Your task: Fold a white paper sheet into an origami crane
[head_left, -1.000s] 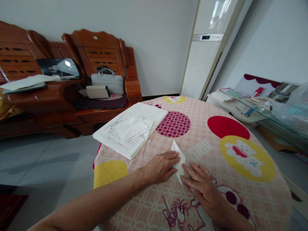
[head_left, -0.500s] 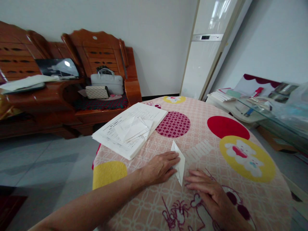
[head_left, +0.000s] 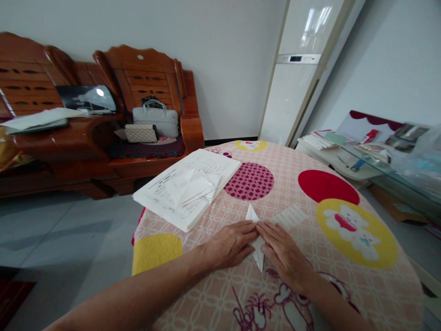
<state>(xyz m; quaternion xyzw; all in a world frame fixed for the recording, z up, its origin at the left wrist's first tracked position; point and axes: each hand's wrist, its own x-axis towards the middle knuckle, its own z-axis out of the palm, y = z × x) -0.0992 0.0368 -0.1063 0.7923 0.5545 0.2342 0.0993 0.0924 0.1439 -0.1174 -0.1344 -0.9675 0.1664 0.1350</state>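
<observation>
A slim, pointed piece of folded white paper (head_left: pixel 257 259) lies on the patterned tablecloth, its two tips showing above and below my fingers. My left hand (head_left: pixel 231 243) holds it down from the left, fingers curved over its edge and thumb bent in at the near side. From the right, my right hand (head_left: pixel 283 250) presses its fingertips on the same paper, fingers close together. The fingertips of both hands meet at its middle and hide that part.
Left of my hands lies a stack of printed sheets (head_left: pixel 172 211) with folded paper pieces (head_left: pixel 195 184) on top. The round table's cloth (head_left: pixel 210 294) has coloured circles. Beyond stand wooden seats (head_left: pixel 193 133) with bags, and a glass shelf (head_left: pixel 396 179) to the right.
My right hand has moved up and left from the tablecloth onto the folded paper. My left hand stays on it. The view has shifted slightly.
</observation>
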